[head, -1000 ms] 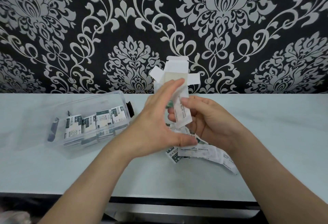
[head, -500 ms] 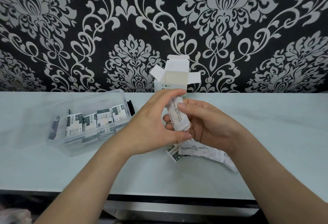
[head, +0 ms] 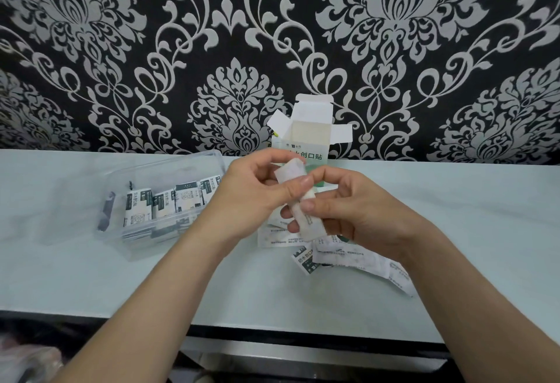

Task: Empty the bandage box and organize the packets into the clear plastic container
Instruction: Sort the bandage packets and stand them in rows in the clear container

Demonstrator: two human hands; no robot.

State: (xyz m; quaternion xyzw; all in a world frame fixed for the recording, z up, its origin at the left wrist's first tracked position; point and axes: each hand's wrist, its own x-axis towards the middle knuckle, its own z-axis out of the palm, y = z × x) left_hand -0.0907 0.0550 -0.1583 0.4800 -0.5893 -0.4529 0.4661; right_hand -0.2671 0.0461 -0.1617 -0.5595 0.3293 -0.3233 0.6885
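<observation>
A white bandage box stands open at the back of the table against the wall, flaps spread. In front of it both hands hold one white bandage packet above the table. My left hand pinches its upper end between thumb and fingers. My right hand grips its lower part with thumb on top. Loose packets lie on the table under my hands. The clear plastic container sits at the left with several packets standing in a row inside.
The pale table runs to a dark front edge near me. A black-and-silver patterned wall rises directly behind the box. The container's black latch faces left.
My left hand's fingers, spread beside the packet a second ago, have closed onto its upper end. Both hands stay in the same spot.
</observation>
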